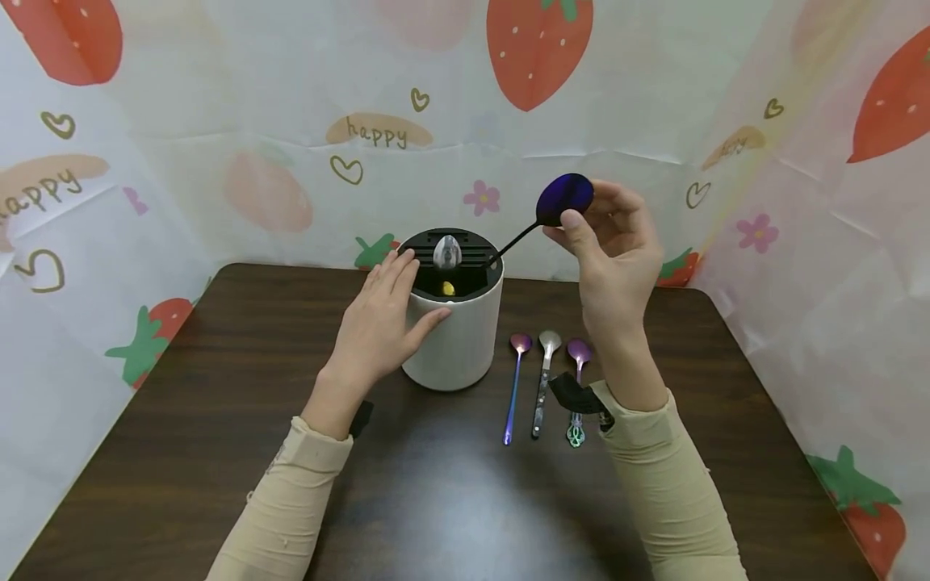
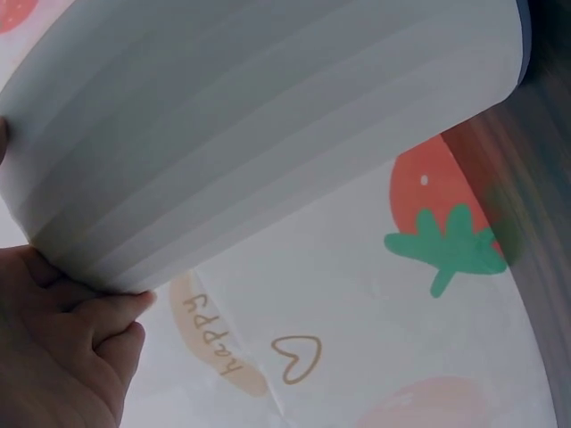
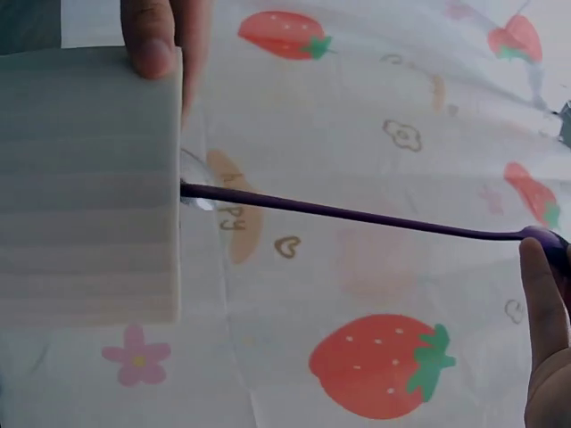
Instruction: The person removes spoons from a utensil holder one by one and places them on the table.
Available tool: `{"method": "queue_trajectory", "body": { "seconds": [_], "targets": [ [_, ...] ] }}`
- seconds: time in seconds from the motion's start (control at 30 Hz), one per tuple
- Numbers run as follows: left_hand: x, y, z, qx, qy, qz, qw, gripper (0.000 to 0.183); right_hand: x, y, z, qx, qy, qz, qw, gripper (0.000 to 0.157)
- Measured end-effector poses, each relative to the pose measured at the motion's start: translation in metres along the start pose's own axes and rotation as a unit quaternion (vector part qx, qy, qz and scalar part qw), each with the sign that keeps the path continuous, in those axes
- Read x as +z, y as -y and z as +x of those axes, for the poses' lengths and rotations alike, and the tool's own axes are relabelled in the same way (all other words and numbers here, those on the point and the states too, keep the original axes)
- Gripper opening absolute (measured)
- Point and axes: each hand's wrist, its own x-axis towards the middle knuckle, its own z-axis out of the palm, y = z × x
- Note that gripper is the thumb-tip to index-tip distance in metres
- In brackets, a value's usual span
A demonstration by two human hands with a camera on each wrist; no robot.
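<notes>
A white cylindrical utensil holder (image 1: 454, 347) with a black slotted top stands near the back of the table. Across its upper left side and rim lies my left hand (image 1: 381, 315), fingers fairly straight and thumb on the front wall. My right hand (image 1: 617, 250) pinches the bowl of a dark purple spoon (image 1: 558, 199) between thumb and fingers. That spoon slants, its thin handle (image 3: 357, 215) running down to the holder's right rim; the handle's end is hidden inside. A silver spoon bowl (image 1: 446, 253) pokes up from the holder, with a small gold piece (image 1: 448, 288) lower in front.
Right of the holder, a spoon with a blue handle (image 1: 513, 395), a silver spoon with a dark patterned handle (image 1: 543, 379) and a purple spoon with an ornate end (image 1: 578, 352) lie side by side on the dark wooden table (image 1: 182, 452). A strawberry-print cloth (image 1: 276, 81) hangs behind.
</notes>
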Motion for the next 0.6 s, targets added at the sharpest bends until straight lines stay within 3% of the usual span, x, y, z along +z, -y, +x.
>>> {"method": "queue_trajectory", "body": {
  "seconds": [0.23, 0.6],
  "targets": [
    [0.000, 0.000, 0.001, -0.004, 0.011, 0.003, 0.9999, 0.083, -0.017, 0.018, 0.001, -0.003, -0.054, 0.023, 0.998, 0.032],
    [0.000, -0.001, -0.001, -0.001, 0.000, 0.001, 1.0000, 0.083, -0.065, 0.030, -0.003, 0.008, -0.090, 0.021, 0.996, 0.033]
  ]
}}
